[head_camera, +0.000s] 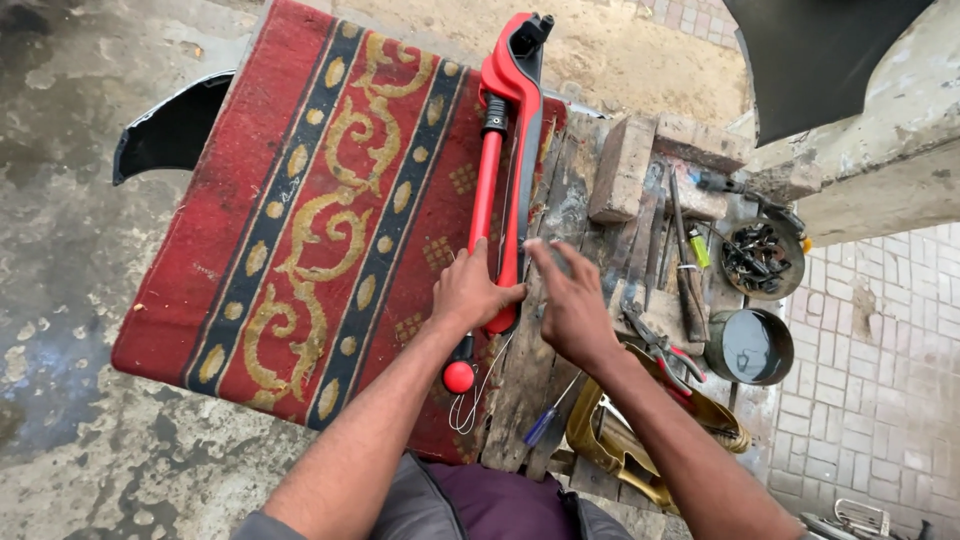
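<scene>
Head view: a red and black lever tool (503, 160) lies lengthwise at frame centre, along the edge of a red patterned rug (300, 220) on the wooden bench (560, 240). Left hand (468, 292) presses its fingers (505, 296) flat on the tool's lower end. Right hand (572, 305) hovers just right, fingers spread loosely, holding nothing. Pliers (660, 350) lie lower right.

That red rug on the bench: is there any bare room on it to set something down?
Yes: the red rug lies bare left of the red tool, out to its left edge. The left hand rests on that tool; the right hand hovers over the wooden planks. Rightward it is crowded: bricks, hand tools, two tins.
</scene>
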